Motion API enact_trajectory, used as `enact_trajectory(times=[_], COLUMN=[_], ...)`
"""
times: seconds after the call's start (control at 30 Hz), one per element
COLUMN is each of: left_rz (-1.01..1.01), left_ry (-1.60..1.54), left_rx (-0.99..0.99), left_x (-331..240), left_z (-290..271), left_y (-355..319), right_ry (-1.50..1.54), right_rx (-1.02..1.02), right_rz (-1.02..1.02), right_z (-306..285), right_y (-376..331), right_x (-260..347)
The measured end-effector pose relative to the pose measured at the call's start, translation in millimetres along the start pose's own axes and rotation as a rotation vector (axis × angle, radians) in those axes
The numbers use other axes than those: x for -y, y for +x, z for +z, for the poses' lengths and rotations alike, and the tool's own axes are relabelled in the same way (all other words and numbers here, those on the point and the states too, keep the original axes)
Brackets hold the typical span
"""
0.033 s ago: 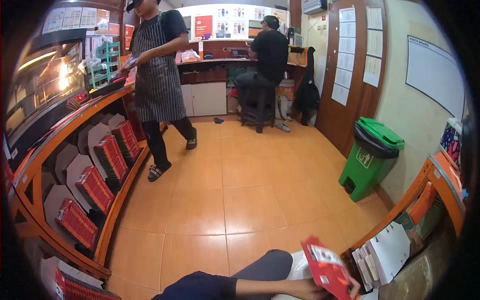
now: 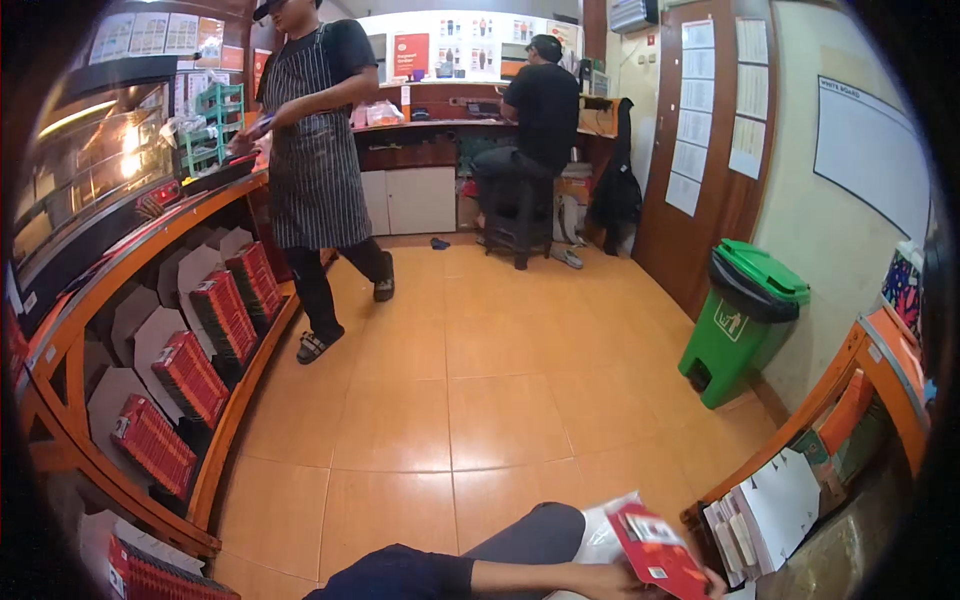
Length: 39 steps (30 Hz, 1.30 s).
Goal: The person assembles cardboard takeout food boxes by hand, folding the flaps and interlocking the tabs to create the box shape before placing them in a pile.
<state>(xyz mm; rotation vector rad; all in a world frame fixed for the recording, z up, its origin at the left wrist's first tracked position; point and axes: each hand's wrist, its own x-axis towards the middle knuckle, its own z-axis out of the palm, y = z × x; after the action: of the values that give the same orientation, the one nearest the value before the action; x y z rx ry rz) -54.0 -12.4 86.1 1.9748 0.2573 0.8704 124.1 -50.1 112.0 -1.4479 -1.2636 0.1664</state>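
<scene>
At the lower right, a flat red carton [image 2: 660, 548] with a white printed panel is held between my hands. My left hand [image 2: 622, 580] grips its near left side; that arm reaches in from the left in a dark sleeve. Fingers of my right hand [image 2: 714, 583] wrap the carton's right edge, the rest of that hand being cut off by the frame. Behind the carton lies a crumpled white plastic bag [image 2: 597, 530], beside my knee [image 2: 540, 530].
White flat cartons [image 2: 765, 515] stand on the right shelf. Red carton stacks [image 2: 158, 445] fill the left rack. A green bin [image 2: 735, 325] stands by the right wall. One co-worker in a striped apron [image 2: 318, 150] stands left; another person [image 2: 540, 110] sits at the back counter.
The red carton has dropped slightly and tipped, showing more of the white plastic behind it. My hands still hold it. The co-worker in the apron has barely moved.
</scene>
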Motion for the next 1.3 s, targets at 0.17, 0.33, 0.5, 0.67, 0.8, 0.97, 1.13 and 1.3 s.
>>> enact_trajectory(times=[0.17, 0.33, 0.5, 0.67, 0.8, 0.97, 1.13, 1.3], left_rz=[-0.094, -0.146, -0.374, -0.423, -0.478, -0.429, -0.471, -0.527], left_ry=[0.127, 0.34, 0.397, 0.439, 0.423, 0.387, -0.136, -0.382], left_rx=[0.085, 0.08, 0.15, 0.206, 0.232, 0.179, -0.232, -0.153], left_x=[22.0, 88.8, 115.8, 125.2, 109.8, 161.0, 145.4, 128.2], left_z=[-10.5, -11.4, -23.5, -50.4, -41.6, -26.7, 19.3, 67.1], left_y=[-5.5, -24.8, -46.0, -89.3, -73.9, -70.9, -39.3, 16.8], right_ry=[-1.009, -0.575, -0.933, -0.798, -0.816, -0.151, -0.272, -0.41], right_rx=[-0.587, -0.028, 0.466, 0.84, 0.711, 0.384, 0.155, 0.16], right_rz=[0.023, -0.052, 0.057, 0.703, 0.502, 0.567, 0.206, 0.148], right_z=[-61.4, 16.4, 159.3, 208.5, 203.6, 161.4, 72.0, 46.0], right_y=[-21.3, -33.4, -92.0, -111.7, -119.0, -103.0, -105.1, -107.7], right_x=[56.9, -50.6, -180.1, -148.3, -206.7, -228.3, -95.7, -41.7])
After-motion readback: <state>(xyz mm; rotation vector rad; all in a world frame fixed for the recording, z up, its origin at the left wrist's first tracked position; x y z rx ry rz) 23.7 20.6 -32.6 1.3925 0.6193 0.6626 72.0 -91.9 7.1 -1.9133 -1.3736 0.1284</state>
